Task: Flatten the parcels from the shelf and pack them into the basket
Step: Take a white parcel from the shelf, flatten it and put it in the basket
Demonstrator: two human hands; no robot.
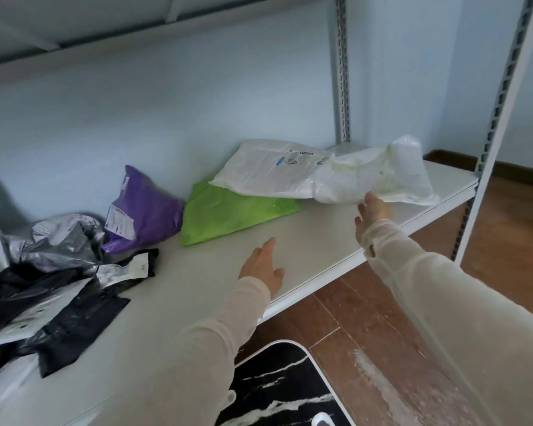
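Fingers [371, 199] of the right hand [376, 215] are stretched out and slightly apart. Their tips touch the near edge of a crumpled white parcel [373, 176] and nothing is clasped. That parcel lies on the shelf [197, 290], to the right of the green parcel [234, 213] and well apart from it. It overlaps the right end of a flatter white parcel [268, 170] with a printed label. The flatter parcel's near left corner rests on the far edge of the green parcel.

The left hand [260, 269] hovers over bare shelf just in front of the green parcel. Its fingers [270, 244] are loose and spread and hold nothing. Both arms wear pale cream sleeves.

Just left of the green parcel, a purple parcel [148, 210] leans up toward the pale blue wall and seems to touch the green one's left edge. Further left of the green parcel sits a crumpled silver-grey parcel [56, 241]. In front of that, a black parcel [59, 305] with white labels sprawls toward the shelf's front edge.

Right of the green parcel, slotted metal uprights [342, 72] rise at the shelf's end. Below the shelf's front edge there is wooden floor [366, 318], and on it a black, white-veined surface with a white rim [277, 385].
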